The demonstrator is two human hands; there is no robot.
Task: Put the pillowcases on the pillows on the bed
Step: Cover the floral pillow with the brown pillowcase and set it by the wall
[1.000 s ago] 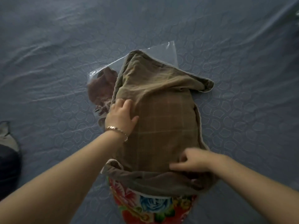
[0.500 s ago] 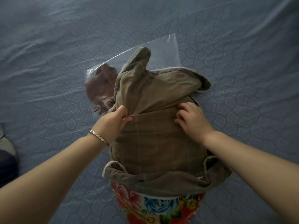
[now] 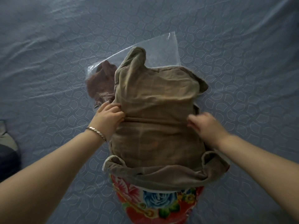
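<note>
At the far left edge of the blue quilted bedspread (image 3: 242, 62) sits a dark object (image 3: 8, 152), too cut off to name. Toward the middle lies a clear plastic bag (image 3: 161, 50) with a bunched reddish-brown cloth (image 3: 102, 81) inside it. The bag's right part is tucked under the brown checked pillowcase (image 3: 155, 113). That pillowcase covers most of a bright floral pillow (image 3: 158, 204), whose near end sticks out of the rumpled opening. The far end of the case sags loose and unfilled. The left hand (image 3: 110, 120), a bracelet (image 3: 97, 133) at its wrist, curls its fingers and pinches a fold on the case's left side. The right hand (image 3: 207, 126) rests against the right side, but it is blurred, so I cannot tell whether it grips.
</note>
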